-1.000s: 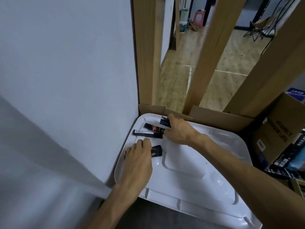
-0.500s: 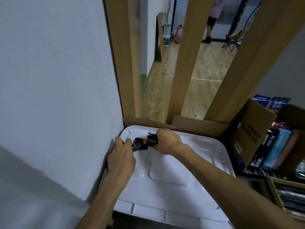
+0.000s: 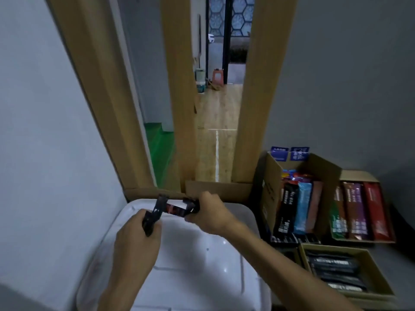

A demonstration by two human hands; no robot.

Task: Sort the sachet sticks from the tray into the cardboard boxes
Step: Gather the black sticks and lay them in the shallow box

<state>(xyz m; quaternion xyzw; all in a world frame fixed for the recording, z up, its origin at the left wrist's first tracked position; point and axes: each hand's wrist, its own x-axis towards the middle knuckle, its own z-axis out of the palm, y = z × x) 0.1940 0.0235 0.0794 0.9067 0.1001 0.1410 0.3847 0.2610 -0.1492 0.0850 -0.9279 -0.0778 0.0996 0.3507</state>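
Observation:
A white compartment tray lies in front of me against the left wall. Above its far end my left hand grips black sachet sticks that point up and away. My right hand holds more black sachet sticks with a red mark, level with the tray's far rim. The two bundles nearly touch. To the right stand cardboard boxes: one with black, blue and brown sticks, one with brown, purple and red sticks, and a near one with black sticks.
A grey wall closes the left side. Wooden posts rise behind the tray, with a low cardboard flap at their foot. Beyond them a wooden floor leads to a doorway.
Both hands have lifted the sachet sticks off the tray's far corner. My view has tilted up and right, so the boxes on the right now show.

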